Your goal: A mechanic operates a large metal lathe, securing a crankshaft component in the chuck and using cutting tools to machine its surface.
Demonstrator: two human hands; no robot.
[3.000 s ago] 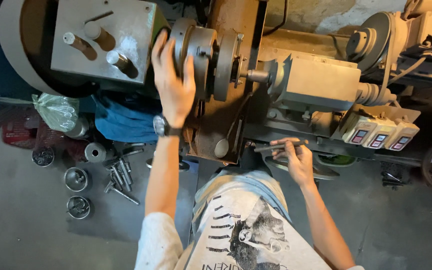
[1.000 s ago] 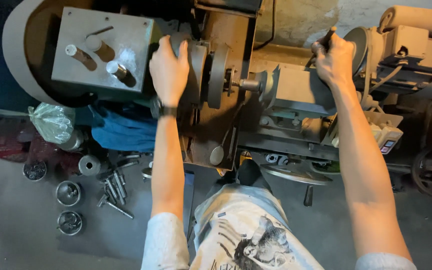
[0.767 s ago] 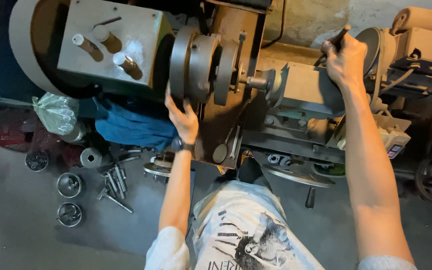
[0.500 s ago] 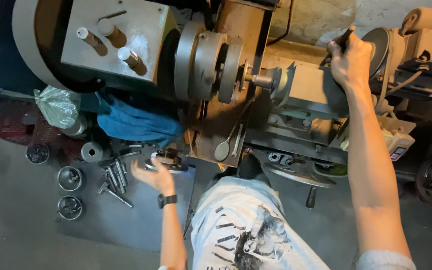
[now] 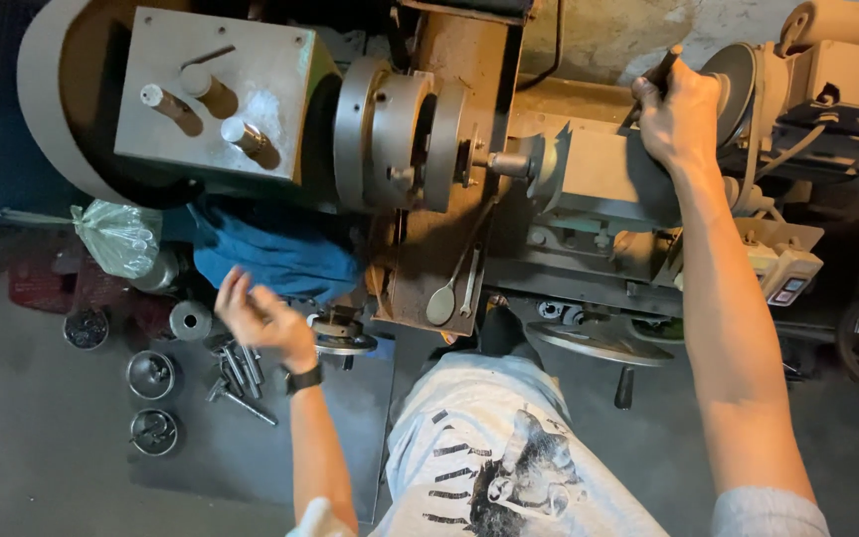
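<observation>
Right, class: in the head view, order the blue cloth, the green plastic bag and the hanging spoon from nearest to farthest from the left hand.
1. Blue cloth, just above the left hand.
2. Spoon, to its right, hanging on the machine.
3. Green plastic bag, up to its left; nearly as close as the spoon.

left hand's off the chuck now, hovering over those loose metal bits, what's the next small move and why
Probably lower the left hand onto the loose metal parts lying just beneath it: the fingers are spread and empty, clear of the chuck. The right hand grips a dark handle by the tailstock, so it should likely hold there.
</observation>
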